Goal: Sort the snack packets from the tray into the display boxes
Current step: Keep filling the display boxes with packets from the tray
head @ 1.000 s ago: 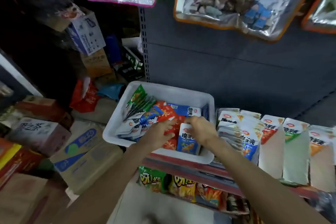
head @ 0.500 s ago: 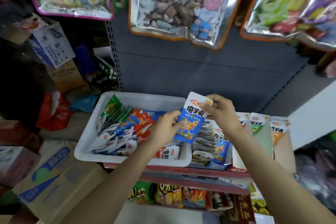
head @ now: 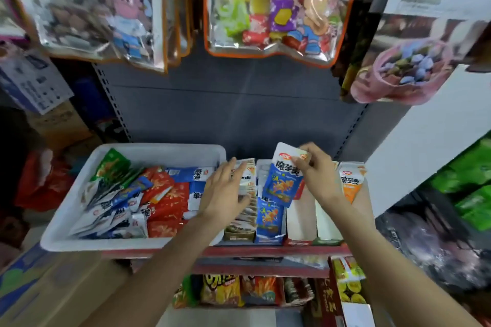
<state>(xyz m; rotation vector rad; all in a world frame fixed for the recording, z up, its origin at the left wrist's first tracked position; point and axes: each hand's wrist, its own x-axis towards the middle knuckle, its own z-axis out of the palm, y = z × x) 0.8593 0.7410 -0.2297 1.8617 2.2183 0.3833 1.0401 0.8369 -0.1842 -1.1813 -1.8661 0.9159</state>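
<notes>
Right of tray (head: 66,220): right hand (head: 317,172) pinches blue packet (head: 283,180) top seam; light, limp, probably slippery. Left hand (head: 225,194) flat, empty.

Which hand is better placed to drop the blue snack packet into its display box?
Right. The right hand already pinches the blue snack packet directly above the blue display box, while the left hand rests open on the neighbouring packets.

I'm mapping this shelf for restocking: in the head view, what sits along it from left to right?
White tray → brown display box → blue display box → red display box → green display box → orange packet.
</notes>
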